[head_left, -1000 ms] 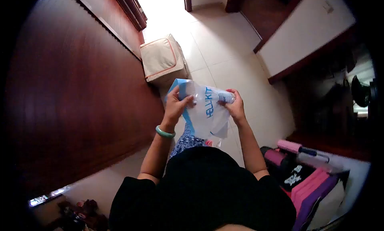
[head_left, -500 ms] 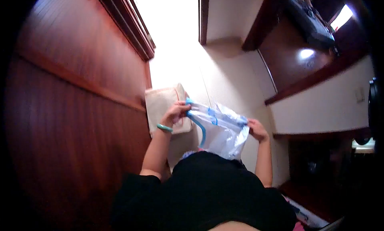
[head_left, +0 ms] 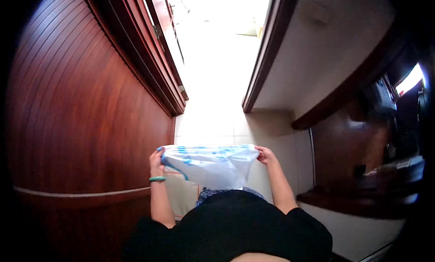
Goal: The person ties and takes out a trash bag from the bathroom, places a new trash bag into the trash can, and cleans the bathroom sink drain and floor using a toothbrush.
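A translucent plastic storage bag with blue print and a blue edge strip is stretched sideways in front of my body. My left hand, with a green bangle at its wrist, pinches the corner at the blue strip. At the opposite end, my right hand grips the other upper corner. The upper edge runs nearly level between both hands, and the lower part hangs in front of my black shirt. No contents can be made out inside the bag.
A beige box-shaped case with orange trim is on the floor behind the bag, partly hidden. Reddish wood panelling rises on the left. Ahead is a bright doorway with a dark frame. A dark wooden desk or shelf stands right.
The bag, slanted and crumpled before, is now pulled wider and nearly level. My hands have moved farther apart. The view has swung up toward the doorway, and more of the case is hidden.
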Available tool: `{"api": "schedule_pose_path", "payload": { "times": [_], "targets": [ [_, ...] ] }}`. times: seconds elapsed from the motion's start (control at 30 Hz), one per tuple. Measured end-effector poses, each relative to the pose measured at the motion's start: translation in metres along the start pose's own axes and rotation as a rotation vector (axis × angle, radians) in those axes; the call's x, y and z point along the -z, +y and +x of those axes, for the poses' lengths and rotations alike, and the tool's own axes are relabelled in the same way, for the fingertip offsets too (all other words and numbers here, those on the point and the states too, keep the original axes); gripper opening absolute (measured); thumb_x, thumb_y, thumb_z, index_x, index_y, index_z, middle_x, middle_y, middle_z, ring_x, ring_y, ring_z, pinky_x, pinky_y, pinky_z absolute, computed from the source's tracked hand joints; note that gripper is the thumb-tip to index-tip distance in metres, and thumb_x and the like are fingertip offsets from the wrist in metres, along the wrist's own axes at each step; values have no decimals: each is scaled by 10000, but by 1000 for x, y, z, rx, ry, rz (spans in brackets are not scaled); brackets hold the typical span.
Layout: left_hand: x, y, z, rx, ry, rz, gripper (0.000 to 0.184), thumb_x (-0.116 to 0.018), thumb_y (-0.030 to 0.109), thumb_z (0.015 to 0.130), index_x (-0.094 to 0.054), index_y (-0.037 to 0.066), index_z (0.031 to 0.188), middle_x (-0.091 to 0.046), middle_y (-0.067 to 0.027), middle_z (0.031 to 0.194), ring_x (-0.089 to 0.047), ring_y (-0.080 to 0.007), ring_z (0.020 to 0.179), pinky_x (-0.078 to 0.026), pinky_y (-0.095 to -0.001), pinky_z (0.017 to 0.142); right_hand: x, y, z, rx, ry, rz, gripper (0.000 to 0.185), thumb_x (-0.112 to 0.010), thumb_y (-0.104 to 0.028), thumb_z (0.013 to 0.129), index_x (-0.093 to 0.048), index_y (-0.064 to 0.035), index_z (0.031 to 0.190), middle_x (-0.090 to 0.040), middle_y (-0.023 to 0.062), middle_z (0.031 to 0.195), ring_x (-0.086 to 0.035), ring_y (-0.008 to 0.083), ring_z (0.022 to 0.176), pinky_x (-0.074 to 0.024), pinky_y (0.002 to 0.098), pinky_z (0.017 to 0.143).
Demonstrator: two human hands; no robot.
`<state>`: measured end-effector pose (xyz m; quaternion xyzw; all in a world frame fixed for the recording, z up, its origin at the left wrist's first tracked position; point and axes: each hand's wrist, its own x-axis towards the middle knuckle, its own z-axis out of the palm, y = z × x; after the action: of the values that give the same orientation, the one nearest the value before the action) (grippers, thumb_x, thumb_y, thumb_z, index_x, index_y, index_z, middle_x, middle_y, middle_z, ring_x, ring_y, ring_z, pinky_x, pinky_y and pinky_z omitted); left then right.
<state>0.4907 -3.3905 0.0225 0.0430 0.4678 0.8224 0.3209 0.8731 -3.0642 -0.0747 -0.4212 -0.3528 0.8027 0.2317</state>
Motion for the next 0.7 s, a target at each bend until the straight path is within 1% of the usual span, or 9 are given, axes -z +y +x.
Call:
{"api": "schedule_pose_path", "payload": {
  "times": [0.03,0.13,0.2,0.27,0.33,0.4,0.5,0.63,0.7],
  "targets": [
    [8,13,-20,-98,97,-38,175,-691,86,760,-612,-9,884,-623,-84,842,-593,-188,748,-490,-322,684,-5,-1,10,-18,151,28,172,-603,-171,790,-618,0,803,-612,75,704,-595,191,685,-501,297,665],
    [13,-3,-53,-338,325,126,163,-706,84,747,-625,4,864,-629,-81,865,-586,-182,740,-478,-303,680,-49,-21,-6,455,836,-764,293,-644,-226,754,-574,-20,950,-590,88,899,-591,187,765,-492,304,629],
    [-48,-13,-85,-394,287,250,203,-764,113,695,-581,44,746,-570,-12,762,-515,-131,670,-443,-284,610,-85,-52,-29,818,174,-636,380,-660,-267,776,-529,-37,1049,-573,93,951,-592,182,808,-495,294,631],
    [-180,-20,-94,-384,190,388,303,-797,140,663,-501,89,704,-482,39,690,-432,-90,628,-398,-267,549,-141,-137,-91,542,-446,-607,452,-671,-302,784,-500,-41,1112,-575,96,950,-581,151,813,-499,257,631],
    [-269,-58,-22,-440,-40,446,324,-800,226,668,-539,82,796,-522,16,718,-465,-87,641,-401,-250,552,-186,-191,-73,590,-546,-909,450,-736,-290,723,-543,-37,1042,-581,81,912,-565,129,795,-501,250,607],
    [-349,-88,-37,-287,-431,167,152,-656,186,818,-550,76,826,-554,3,717,-514,-91,621,-448,-235,550,-160,-224,-76,645,-544,-783,344,-770,-241,689,-586,-40,898,-581,38,779,-561,106,678,-490,234,555],
    [-385,-137,-146,-285,-550,27,176,-638,212,831,-560,56,806,-544,31,720,-484,-59,632,-419,-197,577,-55,-234,-194,661,-574,-590,164,-728,-146,736,-603,-40,733,-579,2,657,-542,74,541,-460,214,489],
    [-480,-148,-275,-198,-516,72,274,-615,337,824,-549,87,732,-505,48,640,-436,-45,565,-370,-203,497,45,-277,-272,532,-487,-375,129,-700,-146,760,-620,-48,736,-589,7,649,-571,94,551,-490,221,517],
    [-477,-188,-382,-165,-542,130,275,-605,349,828,-546,89,762,-511,28,626,-453,-73,521,-368,-213,440,146,-247,-349,698,-326,-375,122,-667,-149,790,-616,-45,753,-599,19,675,-586,103,588,-503,221,543]
  ]
}}
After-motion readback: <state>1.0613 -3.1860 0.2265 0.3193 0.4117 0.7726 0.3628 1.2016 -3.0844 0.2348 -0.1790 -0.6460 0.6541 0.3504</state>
